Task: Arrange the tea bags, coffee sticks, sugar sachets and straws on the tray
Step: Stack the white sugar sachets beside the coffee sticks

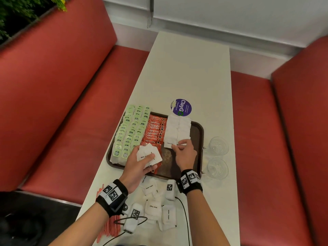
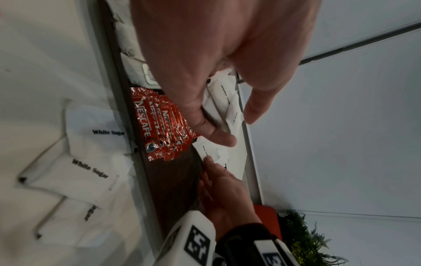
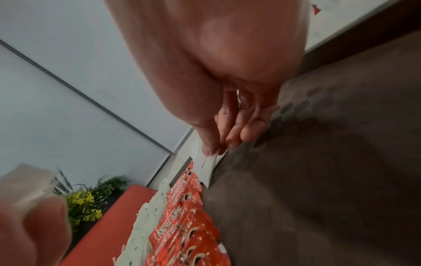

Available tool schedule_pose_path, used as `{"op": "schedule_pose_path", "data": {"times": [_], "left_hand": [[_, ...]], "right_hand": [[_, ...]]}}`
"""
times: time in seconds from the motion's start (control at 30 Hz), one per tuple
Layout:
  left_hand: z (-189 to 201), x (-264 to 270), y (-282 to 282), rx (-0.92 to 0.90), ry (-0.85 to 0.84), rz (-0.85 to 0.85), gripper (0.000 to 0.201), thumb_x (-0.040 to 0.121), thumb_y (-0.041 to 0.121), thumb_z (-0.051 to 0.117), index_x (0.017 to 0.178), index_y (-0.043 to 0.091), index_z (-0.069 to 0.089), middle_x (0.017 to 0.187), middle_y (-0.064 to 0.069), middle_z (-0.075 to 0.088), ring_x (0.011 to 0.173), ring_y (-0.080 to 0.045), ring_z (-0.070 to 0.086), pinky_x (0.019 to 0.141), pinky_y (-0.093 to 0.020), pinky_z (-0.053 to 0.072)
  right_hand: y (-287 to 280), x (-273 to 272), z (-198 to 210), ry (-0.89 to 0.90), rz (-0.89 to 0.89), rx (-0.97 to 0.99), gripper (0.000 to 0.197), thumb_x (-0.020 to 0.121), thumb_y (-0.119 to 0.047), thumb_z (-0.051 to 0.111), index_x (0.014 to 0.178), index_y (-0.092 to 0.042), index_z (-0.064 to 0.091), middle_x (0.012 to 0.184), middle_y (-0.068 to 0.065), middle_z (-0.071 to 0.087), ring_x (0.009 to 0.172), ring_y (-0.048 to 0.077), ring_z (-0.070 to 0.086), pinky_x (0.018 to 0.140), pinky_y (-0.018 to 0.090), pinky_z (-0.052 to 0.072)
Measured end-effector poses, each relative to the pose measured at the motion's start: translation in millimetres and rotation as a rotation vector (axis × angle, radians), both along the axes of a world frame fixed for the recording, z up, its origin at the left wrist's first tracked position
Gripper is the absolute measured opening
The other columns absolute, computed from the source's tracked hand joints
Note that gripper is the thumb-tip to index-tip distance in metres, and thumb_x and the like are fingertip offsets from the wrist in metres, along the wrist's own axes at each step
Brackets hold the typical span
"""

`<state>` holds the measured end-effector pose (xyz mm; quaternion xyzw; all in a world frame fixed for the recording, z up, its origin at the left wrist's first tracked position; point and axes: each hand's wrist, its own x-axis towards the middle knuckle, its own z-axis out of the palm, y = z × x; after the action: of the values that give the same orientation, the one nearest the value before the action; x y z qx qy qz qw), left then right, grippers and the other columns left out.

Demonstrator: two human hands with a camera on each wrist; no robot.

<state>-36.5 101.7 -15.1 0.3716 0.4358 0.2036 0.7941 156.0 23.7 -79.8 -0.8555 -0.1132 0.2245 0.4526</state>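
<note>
Two hands are working over the tray, and going left to right, the tea bags are filling its left side, the coffee sticks its middle. The left hand is gripping a fan of sugar sachets above the near edge. The right hand, the nearer to the sugar rows, is pinching one sachet at the near end of the left row, its long axis running from near edge to far edge, print at the near end. Bare tray is lying right of it. Loose sachets and straws are waiting on the table's near end.
</note>
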Motion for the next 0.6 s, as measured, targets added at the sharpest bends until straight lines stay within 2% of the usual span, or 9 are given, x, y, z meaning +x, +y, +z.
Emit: {"op": "schedule_pose_path", "data": {"times": [0.07, 0.1, 0.17, 0.23, 0.4, 0.53, 0.6], "left_hand": [[-0.4, -1.2, 1.9, -0.021, -0.01, 0.0, 0.04, 0.099, -0.001, 0.071, 0.133, 0.016, 0.06, 0.131, -0.018, 0.071, 0.116, -0.034, 0.073, 0.088, -0.046, 0.064], [-0.6, -1.8, 2.8, -0.031, -0.014, 0.0, 0.04, 0.1, -0.004, 0.068, 0.134, 0.015, 0.06, 0.132, -0.018, 0.07, 0.118, -0.035, 0.072, 0.09, -0.047, 0.064], [-0.5, -2.2, 3.9, -0.046, -0.02, -0.004, 0.039, 0.1, -0.008, 0.062, 0.133, 0.014, 0.059, 0.133, -0.018, 0.069, 0.122, -0.037, 0.07, 0.092, -0.049, 0.064], [-0.3, -2.2, 4.0, -0.047, -0.022, -0.011, 0.041, 0.1, -0.011, 0.058, 0.134, 0.013, 0.059, 0.134, -0.017, 0.068, 0.124, -0.037, 0.069, 0.094, -0.05, 0.063], [1.5, -1.2, 3.0, -0.035, -0.017, -0.024, 0.042, 0.1, -0.012, 0.057, 0.135, 0.013, 0.059, 0.133, -0.017, 0.069, 0.123, -0.034, 0.07, 0.096, -0.051, 0.063], [5.3, 1.0, 2.0, -0.028, -0.014, -0.03, 0.043, 0.1, -0.012, 0.059, 0.135, 0.015, 0.059, 0.131, -0.014, 0.07, 0.122, -0.032, 0.07, 0.095, -0.05, 0.063], [6.3, 2.1, 1.4, -0.019, -0.009, -0.035, 0.044, 0.101, -0.012, 0.06, 0.135, 0.015, 0.058, 0.13, -0.014, 0.07, 0.122, -0.032, 0.07, 0.095, -0.049, 0.063]], "right_hand": [[4.5, 1.1, -5.7, -0.013, 0.005, -0.053, 0.026, 0.094, -0.026, 0.086, 0.105, -0.021, 0.063, 0.082, -0.011, 0.073, 0.096, 0.018, 0.067, 0.084, 0.032, 0.049], [6.2, 1.5, -6.8, -0.019, 0.008, -0.077, 0.026, 0.095, -0.027, 0.085, 0.106, -0.022, 0.062, 0.085, -0.01, 0.074, 0.098, 0.019, 0.063, 0.083, 0.034, 0.048], [8.6, 1.4, -5.8, -0.047, 0.025, -0.138, 0.024, 0.099, -0.029, 0.081, 0.108, -0.021, 0.061, 0.092, -0.004, 0.074, 0.098, 0.017, 0.052, 0.082, 0.034, 0.045], [9.8, 1.1, -4.6, -0.086, 0.043, -0.185, 0.023, 0.1, -0.032, 0.078, 0.109, -0.022, 0.06, 0.098, -0.002, 0.074, 0.094, 0.016, 0.049, 0.08, 0.034, 0.044], [14.0, -2.6, -6.5, -0.179, 0.073, -0.232, 0.023, 0.099, -0.034, 0.08, 0.103, -0.025, 0.06, 0.094, -0.003, 0.072, 0.087, 0.02, 0.069, 0.075, 0.032, 0.054], [15.4, -4.0, -6.9, -0.217, 0.093, -0.268, 0.023, 0.098, -0.035, 0.081, 0.102, -0.025, 0.06, 0.093, -0.004, 0.072, 0.087, 0.019, 0.069, 0.072, 0.031, 0.052], [15.2, -4.6, -5.8, -0.237, 0.092, -0.265, 0.023, 0.098, -0.036, 0.08, 0.101, -0.026, 0.06, 0.095, -0.004, 0.07, 0.089, 0.019, 0.069, 0.074, 0.034, 0.056]]}}
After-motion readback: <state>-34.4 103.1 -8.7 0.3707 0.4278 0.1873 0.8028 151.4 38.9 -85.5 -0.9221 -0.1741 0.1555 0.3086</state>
